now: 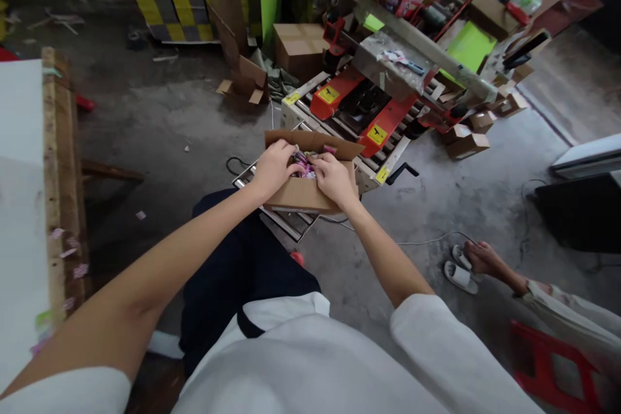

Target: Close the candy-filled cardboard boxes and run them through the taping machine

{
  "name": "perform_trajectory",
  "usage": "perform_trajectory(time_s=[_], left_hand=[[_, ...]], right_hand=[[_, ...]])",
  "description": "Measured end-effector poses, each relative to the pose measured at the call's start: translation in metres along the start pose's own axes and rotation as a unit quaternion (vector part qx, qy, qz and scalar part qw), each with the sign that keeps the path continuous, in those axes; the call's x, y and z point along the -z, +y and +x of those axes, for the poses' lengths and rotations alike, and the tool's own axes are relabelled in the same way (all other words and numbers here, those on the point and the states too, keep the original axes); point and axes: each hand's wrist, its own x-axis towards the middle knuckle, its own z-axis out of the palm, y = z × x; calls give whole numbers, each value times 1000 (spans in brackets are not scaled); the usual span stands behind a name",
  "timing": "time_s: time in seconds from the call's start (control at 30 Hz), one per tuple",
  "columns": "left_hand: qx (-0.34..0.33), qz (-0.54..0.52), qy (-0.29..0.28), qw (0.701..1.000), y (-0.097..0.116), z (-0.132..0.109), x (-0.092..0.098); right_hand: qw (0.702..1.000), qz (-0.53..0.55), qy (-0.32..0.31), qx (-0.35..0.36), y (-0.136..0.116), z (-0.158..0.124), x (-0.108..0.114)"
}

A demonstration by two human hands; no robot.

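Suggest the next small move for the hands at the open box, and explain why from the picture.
Probably settle the colourful contents lower with the fingertips: the left hand and right hand are both at the opening of the cardboard box, contents show between them, and the far flap stands raised.

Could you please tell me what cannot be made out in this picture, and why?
Head view:
Part of the pink and purple contents of the cardboard box: hidden by the left hand and right hand.
Any print on the contents: too small.
Upper body of the other person: cut off by the right edge.
Rest of the white surface: cut off by the left edge.
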Motion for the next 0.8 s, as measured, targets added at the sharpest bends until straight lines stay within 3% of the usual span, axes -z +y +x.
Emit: perform_trajectory(time_s=[0.07,0.13,0.2,0.27,0.4,0.57,0.7,0.8], left_hand=[[-13,28,-56,998,6,9,3],[-23,57,-103,993,14,15,6],[-33,90,-134,986,22,18,8],[-43,123,-163,978,28,23,8],[-58,163,-214,961,33,34,4],[-58,166,-188,966,27,40,-5],[-94,139,-184,968,14,28,-7],[-137,66,-119,981,5,5,-6]], right_hand=[[1000,4,22,3,-3,-4,1],[996,9,93,-8,-6,-9,4],[984,9,170,-45,-9,-14,5],[978,7,193,-79,-11,-15,6],[994,-3,92,-53,-10,-8,1],[995,-85,-25,-36,-10,11,-5],[995,-90,-30,-28,-7,13,-4],[998,-50,32,-23,-6,3,-3]])
